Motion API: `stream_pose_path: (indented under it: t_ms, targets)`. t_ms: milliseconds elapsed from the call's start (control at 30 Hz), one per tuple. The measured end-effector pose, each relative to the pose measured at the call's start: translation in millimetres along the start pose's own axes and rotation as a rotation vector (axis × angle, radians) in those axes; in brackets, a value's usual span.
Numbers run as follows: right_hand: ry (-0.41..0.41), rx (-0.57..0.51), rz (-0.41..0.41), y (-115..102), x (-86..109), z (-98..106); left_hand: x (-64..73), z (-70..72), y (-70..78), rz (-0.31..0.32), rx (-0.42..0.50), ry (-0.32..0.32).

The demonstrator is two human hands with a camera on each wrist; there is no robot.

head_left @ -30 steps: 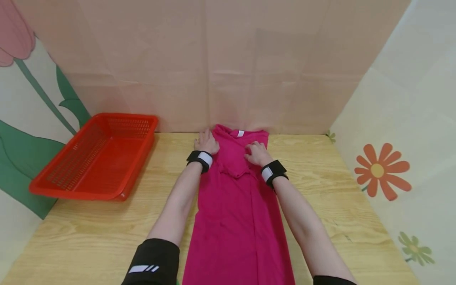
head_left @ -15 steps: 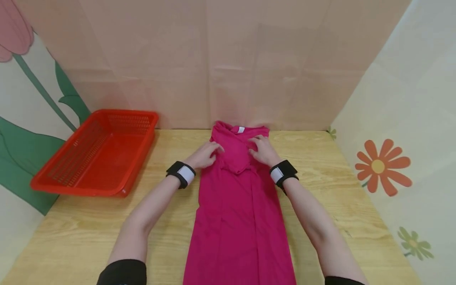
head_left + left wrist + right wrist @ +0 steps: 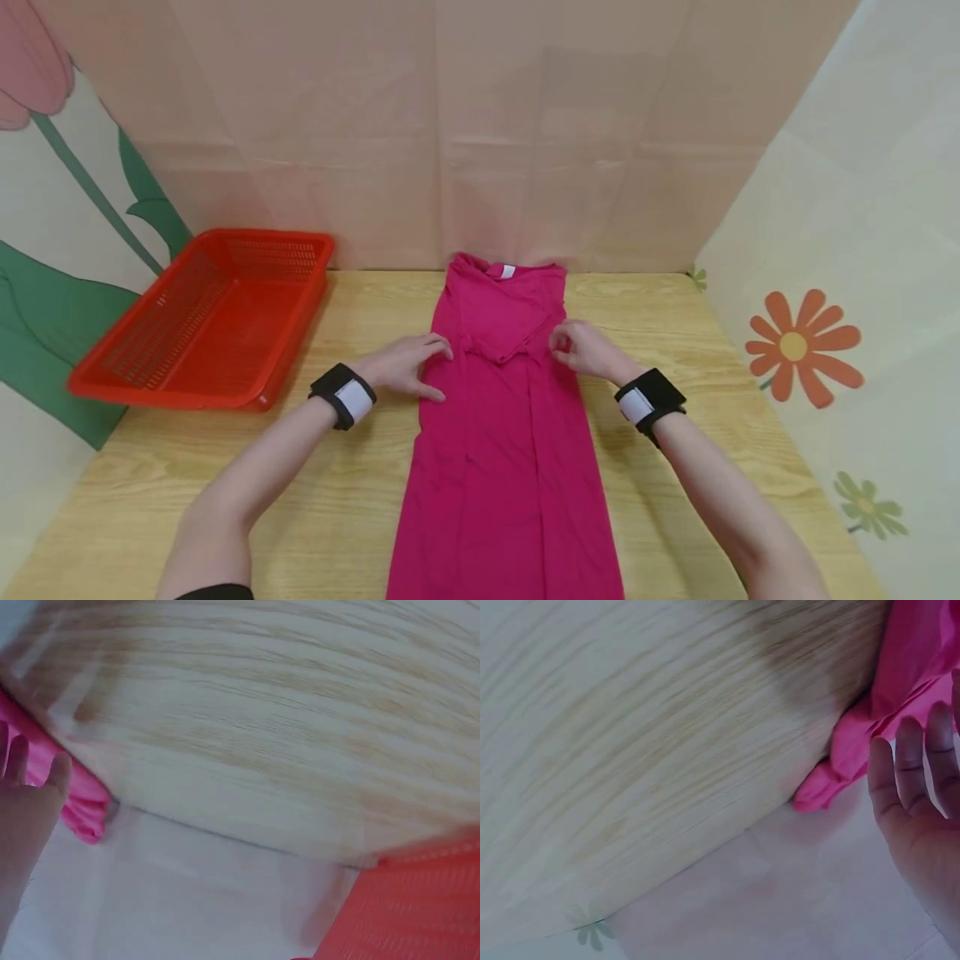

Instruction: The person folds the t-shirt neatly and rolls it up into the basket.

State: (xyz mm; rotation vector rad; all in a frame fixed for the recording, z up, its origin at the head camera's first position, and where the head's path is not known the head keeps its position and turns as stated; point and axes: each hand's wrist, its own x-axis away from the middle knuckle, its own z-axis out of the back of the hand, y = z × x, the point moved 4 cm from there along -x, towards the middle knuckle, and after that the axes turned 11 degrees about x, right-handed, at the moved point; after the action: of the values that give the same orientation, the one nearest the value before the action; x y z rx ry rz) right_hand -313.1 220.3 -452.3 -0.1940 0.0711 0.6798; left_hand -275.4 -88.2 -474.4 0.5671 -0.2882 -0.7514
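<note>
A long magenta garment (image 3: 501,450) lies lengthwise on the table, folded into a narrow strip. Its neckline with a white label (image 3: 507,272) is at the far end, and a pointed flap of cloth lies over the upper part. My left hand (image 3: 403,365) is at the garment's left edge, thumb and fingers spread apart with nothing between them. On the other side, my right hand (image 3: 587,348) is beside the right edge with loosely bent fingers. In the right wrist view its fingers (image 3: 909,761) hold nothing. Whether either hand touches the cloth I cannot tell.
A red plastic basket (image 3: 225,333) with perforated sides stands on the left of the wooden table (image 3: 690,500). A pinkish-beige wall covering (image 3: 375,133) rises behind the table's far edge. Flower-patterned panels (image 3: 885,250) flank both sides.
Both hands have come back toward me from the garment's upper part and moved outward to its sides. The cloth flap's right corner has spread further right. The basket stays in place.
</note>
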Motion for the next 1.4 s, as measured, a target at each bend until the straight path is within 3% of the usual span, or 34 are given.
stream_pose_path:
  t_ms: [133, 267, 467, 633, 700, 800, 933, 1100, 1300, 1400]
  targets:
    - [-0.100, 0.020, -0.045, 7, 17.2, -5, 7.9, -9.3, -1.0, 0.037, -0.033, -0.086]
    - [-0.165, 0.041, -0.090, 10, 33.9, -11, 13.4, -17.4, -1.8, 0.055, -0.094, -0.096]
    - [-0.204, 0.048, -0.097, 12, 53.8, -17, 19.1, -23.8, 1.4, 0.066, -0.160, -0.068]
    - [-0.185, 0.102, -0.109, 10, 61.4, -16, 23.5, -21.1, 6.6, 0.028, -0.246, 0.035]
    - [-0.114, 0.125, -0.085, 4, 64.1, -12, 28.9, -18.6, 13.4, -0.008, -0.261, 0.090]
    - [0.036, 0.113, -0.023, -10, 74.0, -3, 43.6, -16.8, 28.7, -0.080, -0.207, 0.143]
    - [0.156, 0.085, 0.134, -35, 97.6, 9, 70.8, -23.8, 49.2, -0.213, -0.113, 0.134]
    - [0.102, 0.116, 0.307, -56, 121.0, 5, 92.0, -41.7, 66.2, -0.375, -0.126, 0.045]
    - [0.096, 0.198, 0.380, -73, 133.7, 0, 98.8, -59.1, 77.9, -0.551, -0.135, -0.018]
    - [0.070, 0.218, 0.394, -83, 139.5, -3, 105.1, -66.6, 83.6, -0.593, -0.108, -0.056]
